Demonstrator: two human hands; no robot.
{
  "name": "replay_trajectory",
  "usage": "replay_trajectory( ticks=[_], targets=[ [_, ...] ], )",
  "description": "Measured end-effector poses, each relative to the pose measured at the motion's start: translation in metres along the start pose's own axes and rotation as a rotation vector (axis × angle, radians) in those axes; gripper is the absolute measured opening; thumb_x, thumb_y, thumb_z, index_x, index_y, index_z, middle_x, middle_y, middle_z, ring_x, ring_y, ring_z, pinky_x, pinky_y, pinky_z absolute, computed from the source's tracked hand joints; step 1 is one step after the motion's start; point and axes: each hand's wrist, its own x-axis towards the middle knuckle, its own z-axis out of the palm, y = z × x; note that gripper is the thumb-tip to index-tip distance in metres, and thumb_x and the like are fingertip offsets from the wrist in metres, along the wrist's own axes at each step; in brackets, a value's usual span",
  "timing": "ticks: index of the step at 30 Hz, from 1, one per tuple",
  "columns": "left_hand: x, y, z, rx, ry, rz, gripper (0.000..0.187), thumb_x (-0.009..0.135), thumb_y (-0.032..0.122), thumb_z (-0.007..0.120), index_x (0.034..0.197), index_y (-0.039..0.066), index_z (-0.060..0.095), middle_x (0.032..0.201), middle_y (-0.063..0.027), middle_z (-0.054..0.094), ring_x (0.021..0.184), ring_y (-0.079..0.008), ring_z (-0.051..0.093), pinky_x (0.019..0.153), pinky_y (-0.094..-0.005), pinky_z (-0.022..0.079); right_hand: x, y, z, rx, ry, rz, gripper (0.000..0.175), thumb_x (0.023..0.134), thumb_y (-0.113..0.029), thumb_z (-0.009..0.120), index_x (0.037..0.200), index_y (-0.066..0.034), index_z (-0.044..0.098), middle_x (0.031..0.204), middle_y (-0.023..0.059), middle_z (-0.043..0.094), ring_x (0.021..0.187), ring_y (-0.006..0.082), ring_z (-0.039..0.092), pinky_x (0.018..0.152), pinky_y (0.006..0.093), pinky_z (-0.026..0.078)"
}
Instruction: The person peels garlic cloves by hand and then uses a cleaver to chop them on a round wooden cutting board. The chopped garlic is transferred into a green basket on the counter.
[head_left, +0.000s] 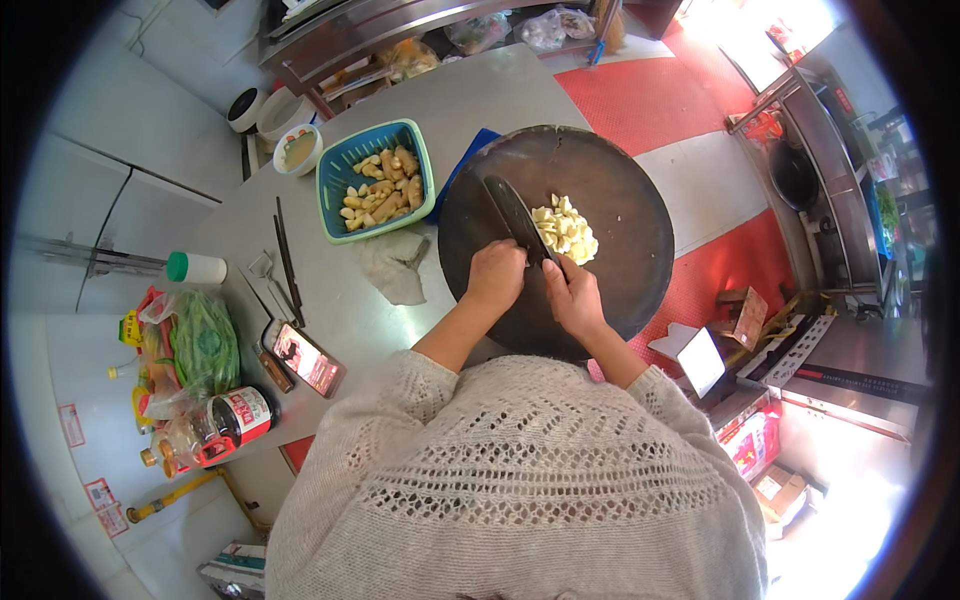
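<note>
A thick round chopping board (630, 285) lies before me. My right hand (576, 296) grips a dark-bladed kitchen knife (513, 208) at its handle end, its blade slanting away to the upper left. Close against the blade's left side is my left hand (497, 274), fingers curled in; whether something small is inside them is hidden. Right of the blade sits a heap of cut pale pieces, apparently garlic (568, 231). Beyond the board's left edge stands a blue-green plastic basket (330, 206) holding peeled garlic cloves (358, 206) and ginger (390, 202).
On the steel table (480, 94) are a grey cloth (394, 266), a bowl of liquid (298, 150), dark chopsticks (286, 262) and a lit phone (309, 358). Farther left stand bagged green vegetables (206, 341), a white jar (206, 268) and a dark sauce bottle (244, 412).
</note>
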Motion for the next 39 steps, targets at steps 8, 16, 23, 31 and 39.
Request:
replay_trajectory(
  ticks=[8,16,23,31,39],
  targets=[
    [-0.002,0.003,0.001,0.09,-0.032,0.007,0.006,0.066,0.003,0.06,0.069,0.004,0.065,0.077,-0.0127,0.06,0.079,-0.0299,0.061,0.07,-0.0405,0.05,-0.003,0.01,0.004,-0.036,-0.02,-0.002,0.033,0.094,-0.031,0.052,0.096,0.0012,0.059,0.058,0.0061,0.052,0.052,0.0131,0.053,0.052,0.0322,0.044],
    [-0.003,-0.007,-0.012,-0.145,0.126,-0.015,0.007,0.074,0.01,0.066,0.08,0.007,0.067,0.08,-0.0087,0.061,0.078,-0.03,0.06,0.07,-0.0408,0.048,-0.012,0.0,-0.009,0.32,0.013,-0.003,0.026,0.096,-0.026,0.05,0.092,-0.001,0.055,0.056,-0.0017,0.046,0.042,0.0056,0.042,0.039,0.0217,0.035],
    [0.015,-0.141,-0.125,0.25,0.208,-0.426,0.004,0.074,0.008,0.062,0.075,0.01,0.066,0.084,-0.0127,0.063,0.079,-0.0327,0.061,0.067,-0.0427,0.049,-0.017,0.021,-0.006,0.328,-0.171,0.136,0.032,0.097,-0.029,0.047,0.082,-0.0017,0.051,0.058,0.0012,0.048,0.039,0.008,0.043,0.037,0.0227,0.034],
    [0.034,-0.193,-0.128,0.628,-0.338,-0.421,0.007,0.079,0.008,0.058,0.083,0.008,0.064,0.09,-0.0143,0.066,0.083,-0.0332,0.063,0.07,-0.0423,0.05,-0.016,0.031,-0.02,0.403,-0.07,0.113,0.033,0.098,-0.032,0.045,0.08,-0.0039,0.049,0.06,0.0013,0.048,0.039,0.008,0.043,0.035,0.0225,0.035],
    [0.026,-0.202,-0.128,0.484,-0.089,-0.321,0.007,0.077,0.008,0.062,0.083,0.007,0.063,0.079,-0.0118,0.066,0.077,-0.031,0.065,0.064,-0.041,0.051,-0.017,0.031,-0.02,0.351,-0.08,0.085,0.033,0.098,-0.032,0.045,0.083,-0.0036,0.05,0.059,0.0005,0.047,0.039,0.0076,0.043,0.035,0.0219,0.034]
  ],
)
